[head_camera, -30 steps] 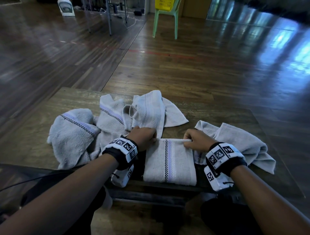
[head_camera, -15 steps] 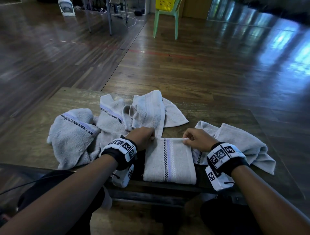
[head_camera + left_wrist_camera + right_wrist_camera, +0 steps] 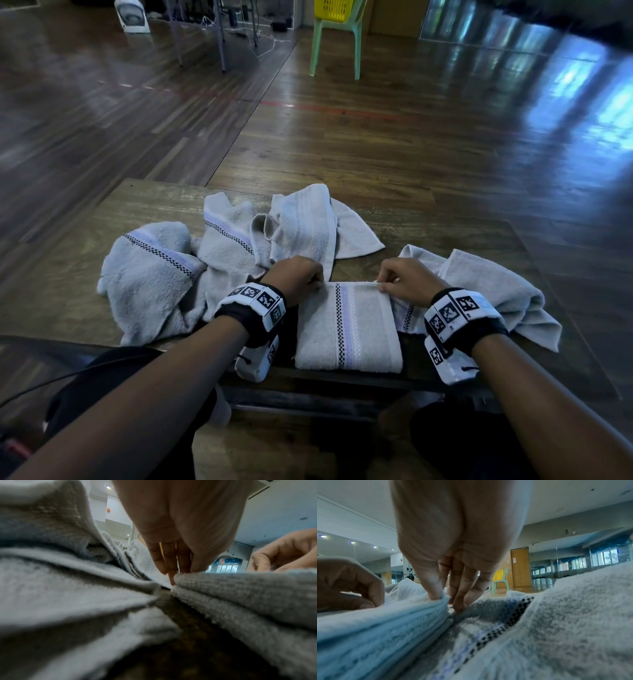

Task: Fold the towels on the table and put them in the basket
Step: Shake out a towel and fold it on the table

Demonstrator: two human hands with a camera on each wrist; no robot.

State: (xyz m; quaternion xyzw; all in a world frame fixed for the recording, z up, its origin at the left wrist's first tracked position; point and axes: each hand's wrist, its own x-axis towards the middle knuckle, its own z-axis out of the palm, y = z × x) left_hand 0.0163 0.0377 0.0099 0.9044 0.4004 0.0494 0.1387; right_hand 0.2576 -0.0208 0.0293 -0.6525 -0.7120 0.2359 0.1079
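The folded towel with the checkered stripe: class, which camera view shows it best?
The head view: the whole folded towel lies flat near the table's front edge, both far corners pinched by the left hand and right hand. The left wrist view shows only its stacked edge; the right wrist view shows only its layered corner.

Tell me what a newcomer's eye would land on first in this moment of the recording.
First, the folded grey towel with a checkered purple stripe at the near edge of the brown wooden table, with the left hand and the right hand pinching its far corners. Next, the crumpled grey towels heaped behind and beside it. Far back on the glossy floor stands a pale green plastic chair carrying a yellow basket.
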